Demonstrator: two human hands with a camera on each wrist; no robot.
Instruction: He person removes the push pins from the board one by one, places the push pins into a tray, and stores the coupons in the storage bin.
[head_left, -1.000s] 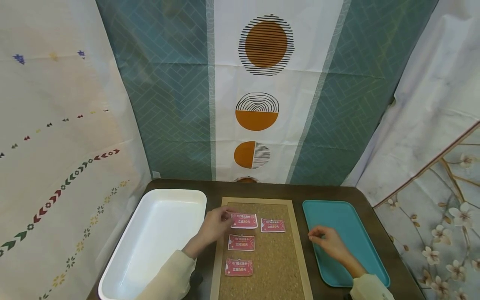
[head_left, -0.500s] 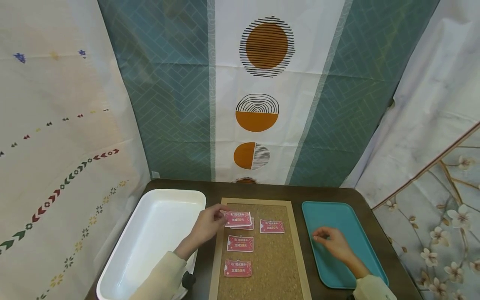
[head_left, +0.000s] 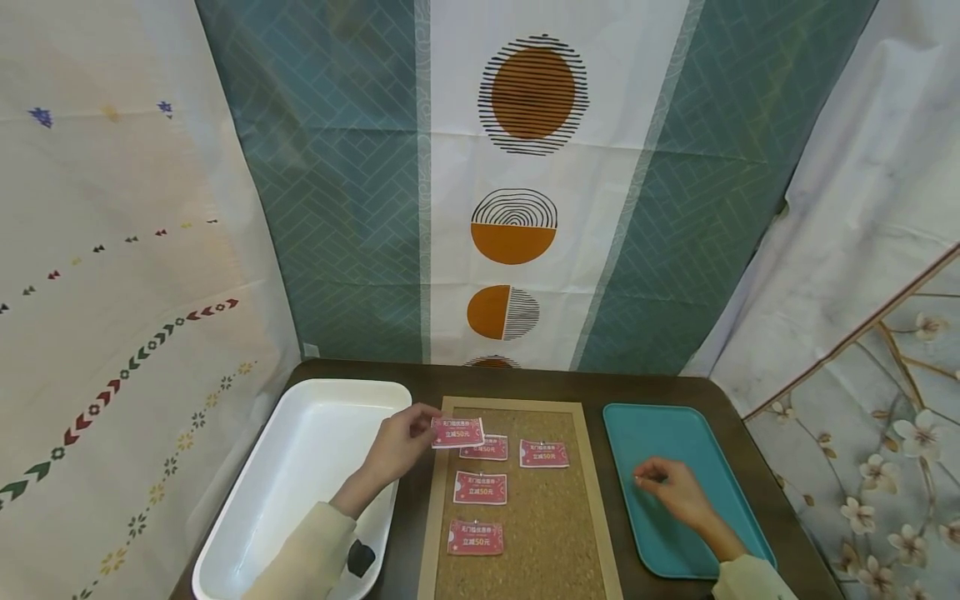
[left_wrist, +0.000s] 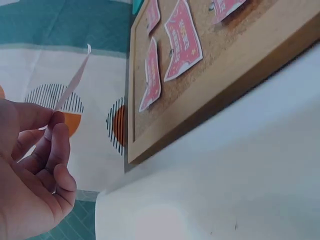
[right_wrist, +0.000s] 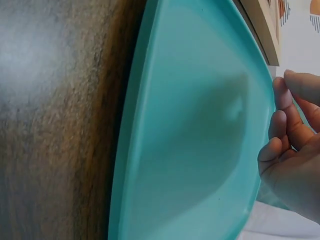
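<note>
In the head view my left hand [head_left: 399, 446] pinches a pink coupon [head_left: 457, 432] by its left edge, raised over the upper left of the cork board [head_left: 551, 517]. The left wrist view shows this coupon [left_wrist: 75, 82] almost edge-on between thumb and fingers. It partly covers another pink coupon [head_left: 491, 450] on the board. Over the teal tray [head_left: 693, 450], my right hand [head_left: 677, 497] has thumb and index tips pressed together on a tiny pale object, too small to identify. The right wrist view shows those fingertips [right_wrist: 282, 92] above the tray's far side.
More pink coupons hang on the board: one at upper right [head_left: 543, 454], one at middle left [head_left: 480, 488] and one lower [head_left: 476, 538]. Small fasteners show at their top edges. A white tray [head_left: 300, 467] stands left of the board on the dark table [head_left: 581, 385].
My left hand has drawn the coupon leftward, uncovering part of the coupon beneath. My right hand has shifted slightly right, farther over the teal tray.
</note>
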